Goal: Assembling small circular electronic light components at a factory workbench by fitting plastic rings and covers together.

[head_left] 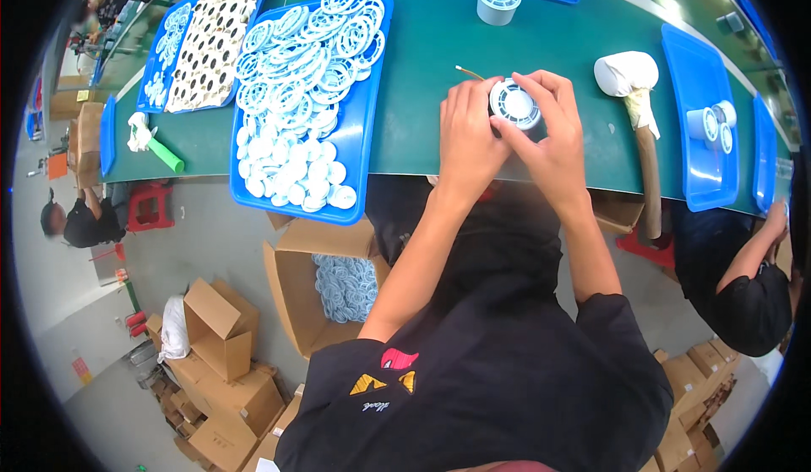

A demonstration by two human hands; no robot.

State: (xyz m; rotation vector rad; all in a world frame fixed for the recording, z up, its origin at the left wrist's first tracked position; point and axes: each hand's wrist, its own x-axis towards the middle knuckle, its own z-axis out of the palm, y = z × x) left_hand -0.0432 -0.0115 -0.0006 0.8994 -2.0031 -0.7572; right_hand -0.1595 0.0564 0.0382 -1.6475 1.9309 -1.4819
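Close to the table's near edge, I have a small round white plastic housing [515,105] between both hands, its slotted ring face turned up. The fingers of my left hand [466,130] wrap its left side, and a thin wire [470,73] with a pale tip sticks out beyond them. Around the other side curl the thumb and fingers of my right hand [553,130]. Part of the housing is hidden by my fingers. A similar white housing [497,9] with a red wire stands upright farther back on the green table [414,66].
Left of my hands, a blue tray [359,147] carries white slotted rings and small discs. A cloth-wrapped mallet [646,147] lies to the right, before a blue tray [701,180] with several white housings. A co-worker [743,294] sits at right. Below the table stands an open carton [291,290].
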